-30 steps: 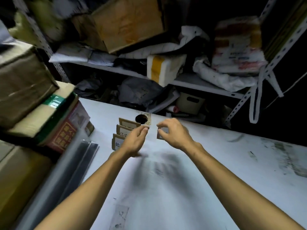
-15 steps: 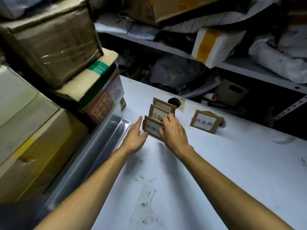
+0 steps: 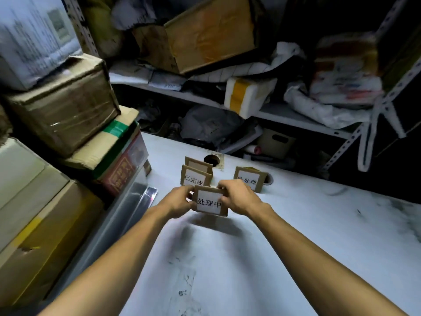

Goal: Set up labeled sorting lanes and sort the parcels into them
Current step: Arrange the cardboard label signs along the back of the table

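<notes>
as the 处理中 sign point(image 3: 209, 202) is held upright over the white table point(image 3: 296, 247), it is gripped at both short ends. the left hand point(image 3: 176, 202) is curled round its left edge and the right hand point(image 3: 239, 198) is curled round its right edge, with fingers over the top corner. the white label is faced toward the camera. a dark shadow is cast on the table just below the sign; whether its bottom edge touches the surface cannot be told. just behind it the 已完成 sign point(image 3: 194, 177) is stood upright, and a third sign point(image 3: 198, 164) is stood right behind that, label hidden. the 待处理 sign point(image 3: 249, 179) is stood apart to the right, partly covered by the right hand. a round hole point(image 3: 211, 159) is seen in the table beside the third sign. parcels are stacked along the left edge: a taped carton point(image 3: 63, 106) is set on a green-taped box point(image 3: 114, 137), which is set on a red printed box point(image 3: 123, 172). a large carton point(image 3: 34, 224) is seen nearer. on the shelf point(image 3: 284, 115) behind the table a foam box point(image 3: 248, 94) with yellow tape is laid among bags and cartons.
</notes>
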A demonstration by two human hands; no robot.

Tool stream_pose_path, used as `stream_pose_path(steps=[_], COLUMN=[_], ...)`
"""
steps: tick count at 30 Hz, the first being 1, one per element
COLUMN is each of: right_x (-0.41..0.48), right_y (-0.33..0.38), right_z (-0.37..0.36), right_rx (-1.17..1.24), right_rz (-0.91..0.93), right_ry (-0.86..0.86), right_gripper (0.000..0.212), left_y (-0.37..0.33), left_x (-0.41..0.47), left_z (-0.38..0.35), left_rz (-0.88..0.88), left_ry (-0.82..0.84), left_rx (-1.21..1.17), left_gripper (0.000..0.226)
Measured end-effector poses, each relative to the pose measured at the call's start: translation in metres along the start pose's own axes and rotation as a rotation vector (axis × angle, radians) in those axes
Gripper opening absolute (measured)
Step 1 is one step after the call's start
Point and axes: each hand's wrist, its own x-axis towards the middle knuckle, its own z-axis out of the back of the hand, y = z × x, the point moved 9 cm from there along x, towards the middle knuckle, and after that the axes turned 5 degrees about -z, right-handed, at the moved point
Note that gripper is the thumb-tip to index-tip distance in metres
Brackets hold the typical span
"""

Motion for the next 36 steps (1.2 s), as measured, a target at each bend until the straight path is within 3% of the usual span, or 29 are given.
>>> stream_pose_path(steps=[7,14,24,28,32,36], right_x=[-0.043,-0.061,-0.019,-0.013,-0.012,-0.012], right_y=[-0.072,-0.176,-0.292,-0.307,-0.311,-0.312], right_z=[0.077,0.124,0.1,0.08,0.075,0.075], right_rx=[0.036,0.087,0.124,0.225,0.244,0.255], right_rz=[-0.09,-0.141,-0.15,-0.154,-0.146,-0.2], right_ry=[-0.108,-0.222,-0.352,-0.42,-0.375,-0.336], right_gripper=[0.016,0.018,0.023,0.022,0.025,0.03], left_y=[-0.099,-0.192,-0.204,-0.195,-0.192,-0.185], left_x=[0.031,0.071,0.155,0.161,0.157,0.16], left_z=[-0.029,-0.102,-0.183,-0.193,-0.199,-0.201], left_rz=[-0.122,-0.204,-0.166,-0.202,-0.265,-0.149], left_ry=[-0.002,-0.032,-0.147,-0.273,-0.273,-0.178], left_rx=[-0.045,-0.153,-0.092,0.114,0.096,-0.013], left_gripper=[0.024,0.043,0.027,0.016,0.031,0.064])
